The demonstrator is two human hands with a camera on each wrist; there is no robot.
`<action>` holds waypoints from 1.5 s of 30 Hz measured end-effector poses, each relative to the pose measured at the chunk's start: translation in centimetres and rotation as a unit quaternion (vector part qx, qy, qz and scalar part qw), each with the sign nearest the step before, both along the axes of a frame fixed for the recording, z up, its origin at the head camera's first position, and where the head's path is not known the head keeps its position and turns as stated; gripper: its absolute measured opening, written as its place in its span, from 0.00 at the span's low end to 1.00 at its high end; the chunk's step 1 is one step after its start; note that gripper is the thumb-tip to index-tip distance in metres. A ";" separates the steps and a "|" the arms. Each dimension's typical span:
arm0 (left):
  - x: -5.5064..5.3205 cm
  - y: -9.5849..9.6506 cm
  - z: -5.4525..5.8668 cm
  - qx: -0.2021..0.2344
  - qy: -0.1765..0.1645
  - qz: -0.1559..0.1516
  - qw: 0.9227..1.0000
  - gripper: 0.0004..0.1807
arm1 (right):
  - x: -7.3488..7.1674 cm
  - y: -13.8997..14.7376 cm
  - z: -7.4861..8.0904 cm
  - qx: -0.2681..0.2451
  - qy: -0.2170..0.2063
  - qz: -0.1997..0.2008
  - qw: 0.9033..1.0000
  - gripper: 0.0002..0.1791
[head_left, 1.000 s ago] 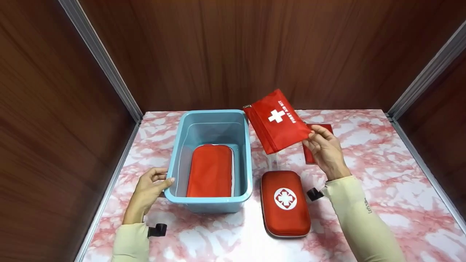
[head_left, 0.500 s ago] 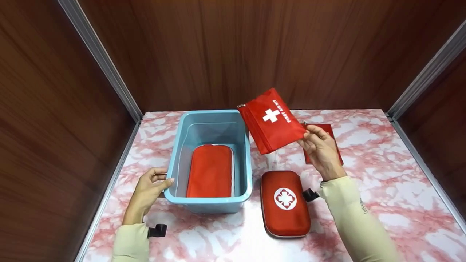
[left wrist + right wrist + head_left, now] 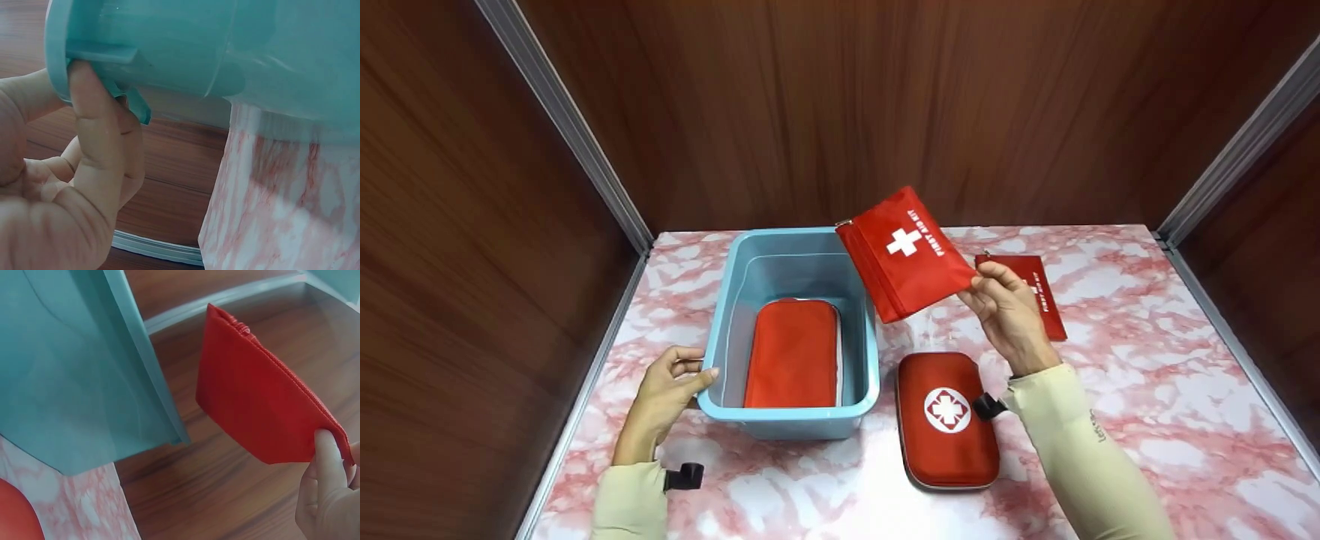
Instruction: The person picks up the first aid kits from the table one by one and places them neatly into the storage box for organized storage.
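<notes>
A flat red zip pouch (image 3: 911,255), printed with a white cross and "FIRST AID KIT", is pinched at its lower right corner by my right hand (image 3: 1011,319). It is held up tilted, its left edge overlapping the right rim of the blue bin (image 3: 872,375) in the head view. In the right wrist view the pouch (image 3: 253,394) hangs just beside the bin wall (image 3: 84,382). My left hand (image 3: 671,390) grips the bin's left rim near the front corner, thumb on top and fingers under the lip (image 3: 101,52). Inside the bin lies a red case (image 3: 793,352).
A red hard-shell case (image 3: 949,457) with a white cross emblem lies right of the bin. Behind my right hand, a second red pouch (image 3: 1054,319) is flat on the pink marbled table (image 3: 1140,360). Wood-look panels (image 3: 840,105) stand at the back and sides.
My right hand has moved left with the pouch, bringing it over the bin's right rim. More of the second pouch on the table shows now. My left hand has stayed on the rim.
</notes>
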State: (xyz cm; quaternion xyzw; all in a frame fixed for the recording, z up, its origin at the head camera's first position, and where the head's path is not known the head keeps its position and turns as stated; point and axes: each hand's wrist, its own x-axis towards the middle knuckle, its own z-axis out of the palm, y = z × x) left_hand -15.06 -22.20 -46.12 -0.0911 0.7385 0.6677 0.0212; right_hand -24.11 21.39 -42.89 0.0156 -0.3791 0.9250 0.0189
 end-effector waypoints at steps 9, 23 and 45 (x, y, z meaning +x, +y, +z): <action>0.1 0.0 -0.1 0.001 0.001 0.005 1.000 0.20 | 0.5 -1.5 -0.1 0.008 -0.003 0.009 1.000 0.19; 0.1 -0.1 0.0 -0.001 0.000 0.001 1.000 0.20 | 1.2 -3.6 0.0 0.024 -0.015 0.009 1.000 0.19; -0.1 0.0 -0.2 0.006 0.000 0.006 1.000 0.18 | 1.9 -6.2 -0.5 0.049 -0.010 0.028 0.998 0.18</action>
